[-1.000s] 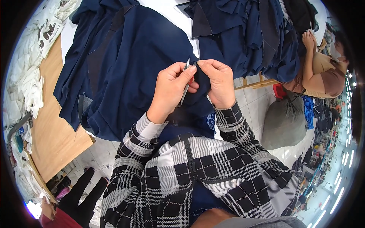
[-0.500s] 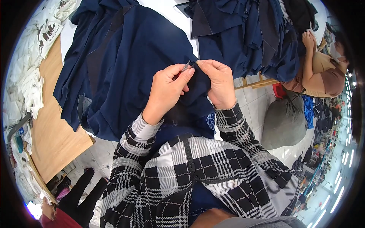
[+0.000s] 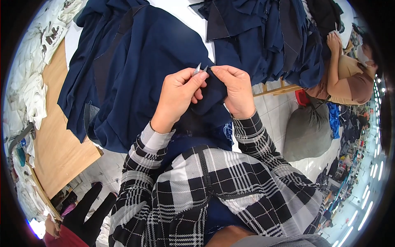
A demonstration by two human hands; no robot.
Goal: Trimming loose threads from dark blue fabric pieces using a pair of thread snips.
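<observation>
A navy garment [image 3: 164,49] with a darker inset strip lies spread in front of me and hangs toward my lap. In my left hand [image 3: 183,90] is a pair of thread snips [image 3: 197,69], their two pointed blades apart and sticking up past my thumb and fingers; the rest of them is hidden in the palm. Close beside the blade tips, my right hand [image 3: 235,86] pinches the edge of the garment between thumb and forefinger. Any thread there is too fine to make out.
A pile of navy pieces [image 3: 263,41] sits at the far right, with a co-worker [image 3: 349,78] beyond it. A wooden board [image 3: 61,136] and heaped white garments [image 3: 29,99] are at the left. A full grey sack [image 3: 308,131] stands on the tiled floor.
My left hand has drawn slightly left, away from my right fingertips, and the blades of the snips now show more and stand wider apart. My right hand has barely moved.
</observation>
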